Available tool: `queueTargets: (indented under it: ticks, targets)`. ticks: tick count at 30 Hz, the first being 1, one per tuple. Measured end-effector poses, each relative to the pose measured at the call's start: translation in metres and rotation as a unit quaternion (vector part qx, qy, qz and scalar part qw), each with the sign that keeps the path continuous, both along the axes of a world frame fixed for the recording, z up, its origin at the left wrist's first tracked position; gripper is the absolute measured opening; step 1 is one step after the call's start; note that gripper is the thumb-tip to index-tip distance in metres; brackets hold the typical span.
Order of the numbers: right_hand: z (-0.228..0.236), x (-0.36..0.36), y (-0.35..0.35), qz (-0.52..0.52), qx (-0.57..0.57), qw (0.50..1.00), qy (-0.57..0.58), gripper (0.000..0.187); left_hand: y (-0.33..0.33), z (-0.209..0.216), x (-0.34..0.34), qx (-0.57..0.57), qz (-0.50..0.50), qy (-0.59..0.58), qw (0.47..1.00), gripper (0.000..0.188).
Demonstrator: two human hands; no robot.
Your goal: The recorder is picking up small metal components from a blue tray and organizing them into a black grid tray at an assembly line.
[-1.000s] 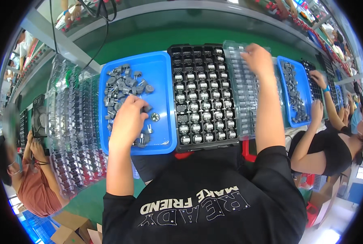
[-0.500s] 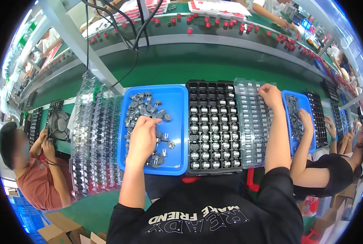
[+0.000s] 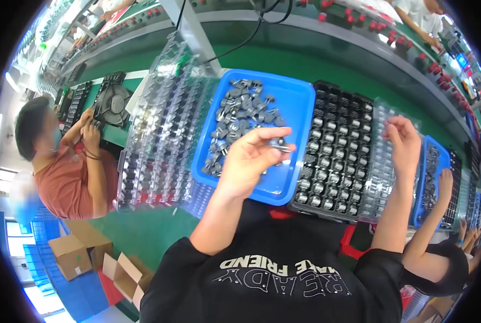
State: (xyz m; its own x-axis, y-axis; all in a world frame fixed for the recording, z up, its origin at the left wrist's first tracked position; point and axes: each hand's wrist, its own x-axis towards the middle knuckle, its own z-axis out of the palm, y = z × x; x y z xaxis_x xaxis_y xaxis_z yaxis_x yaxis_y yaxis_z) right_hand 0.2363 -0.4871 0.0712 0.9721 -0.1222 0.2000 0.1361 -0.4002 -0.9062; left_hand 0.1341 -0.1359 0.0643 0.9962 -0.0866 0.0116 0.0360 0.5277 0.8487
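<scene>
A small grey metal part sits pinched in the fingertips of the left hand, raised over the blue tray whose far left corner holds a loose heap of similar grey parts. Right of it, the black compartment tray carries shiny parts in rows.

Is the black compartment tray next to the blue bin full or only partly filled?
Partly filled: the black compartment tray has shiny metal parts in its near rows, while its far rows look dark and empty.
</scene>
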Motion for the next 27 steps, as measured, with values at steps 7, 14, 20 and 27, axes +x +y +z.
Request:
queueTargets:
  ticks: [7, 14, 20, 27]
  targets:
    - [0.033, -0.101, 0.124, 0.195, 0.147, 0.969, -0.037, 0.028, -0.014, 0.007, -0.017, -0.051, -0.046, -0.011, 0.998, 0.047]
    - [0.033, -0.104, 0.154, 0.176, -0.004, 0.951, -0.253, 0.032, -0.02, 0.006, -0.021, -0.053, -0.044, -0.045, 0.997, 0.046]
    - [0.034, -0.112, 0.157, 0.171, -0.064, 0.94, -0.288, 0.031, -0.014, 0.004, -0.028, -0.037, -0.05, -0.042, 0.997, 0.043]
    - [0.025, -0.117, 0.154, 0.188, -0.077, 0.949, -0.239, 0.033, -0.006, -0.002, -0.028, 0.01, -0.072, -0.059, 0.996, 0.036]
